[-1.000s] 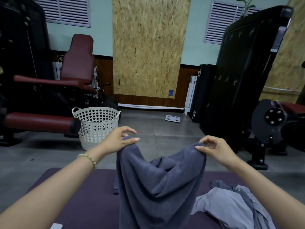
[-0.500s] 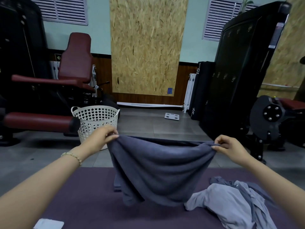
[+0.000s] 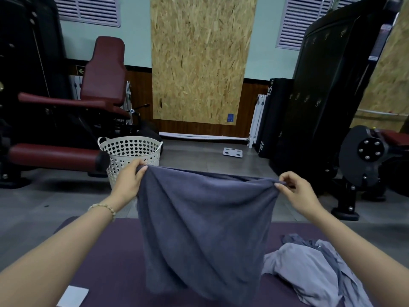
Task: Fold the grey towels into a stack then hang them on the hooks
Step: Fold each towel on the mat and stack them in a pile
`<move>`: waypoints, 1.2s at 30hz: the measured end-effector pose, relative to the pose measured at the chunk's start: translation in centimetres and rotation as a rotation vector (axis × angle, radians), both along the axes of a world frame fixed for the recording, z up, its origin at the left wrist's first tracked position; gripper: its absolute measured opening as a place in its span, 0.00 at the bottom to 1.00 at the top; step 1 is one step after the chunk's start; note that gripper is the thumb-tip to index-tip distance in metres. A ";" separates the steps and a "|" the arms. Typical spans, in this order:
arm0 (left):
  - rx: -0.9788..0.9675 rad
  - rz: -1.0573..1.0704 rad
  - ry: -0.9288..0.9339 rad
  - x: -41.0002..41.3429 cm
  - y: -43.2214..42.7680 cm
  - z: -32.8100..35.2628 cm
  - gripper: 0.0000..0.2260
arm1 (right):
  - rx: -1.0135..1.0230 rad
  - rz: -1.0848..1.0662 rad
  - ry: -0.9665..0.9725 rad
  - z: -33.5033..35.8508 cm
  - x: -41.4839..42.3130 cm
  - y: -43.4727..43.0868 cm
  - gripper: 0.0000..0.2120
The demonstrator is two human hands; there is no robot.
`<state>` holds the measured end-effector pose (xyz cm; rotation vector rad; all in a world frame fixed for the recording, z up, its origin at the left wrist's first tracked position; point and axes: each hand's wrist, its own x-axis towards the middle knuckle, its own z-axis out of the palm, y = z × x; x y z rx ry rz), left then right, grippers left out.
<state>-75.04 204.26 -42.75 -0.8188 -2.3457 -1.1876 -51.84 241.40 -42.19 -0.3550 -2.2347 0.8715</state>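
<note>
Grey towel (image 3: 203,229) between pinching hands (image 3: 128,185) (image 3: 297,192) (outstretched)

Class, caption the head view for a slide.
Left hand and right hand hold a grey towel by its top corners above a purple mat.

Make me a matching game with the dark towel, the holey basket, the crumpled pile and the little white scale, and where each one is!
Things:
1. dark grey towel
2. white basket
3. light grey pile
4. white scale

Places:
A. crumpled on the purple mat
B. flat on the floor, farthest back
C. held up by the left hand and the right hand
D. standing beside the red pad

Pairs: 1-C, 2-D, 3-A, 4-B.
</note>
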 end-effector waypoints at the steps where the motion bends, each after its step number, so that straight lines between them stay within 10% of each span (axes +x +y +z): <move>1: -0.010 -0.014 -0.006 -0.1 -0.1 -0.1 0.05 | -0.030 -0.024 0.011 0.0 -0.2 0.2 0.10; 18: -0.095 -0.087 -0.027 -2.2 -1.2 -0.7 0.04 | 0.135 0.148 -0.434 -0.1 -0.4 1.2 0.11; 23: 0.180 -0.099 -0.312 -2.4 -0.6 -2.1 0.06 | -0.634 0.282 -0.128 -1.5 -0.5 0.1 0.06; 28: 0.372 -0.073 -0.760 -2.3 1.0 -5.6 0.11 | -0.659 0.082 -0.243 -5.8 -2.4 0.7 0.09; 36: 0.475 0.030 -0.625 -4.2 5.3 -6.3 0.05 | -0.615 -0.146 0.040 -7.8 -6.1 2.3 0.07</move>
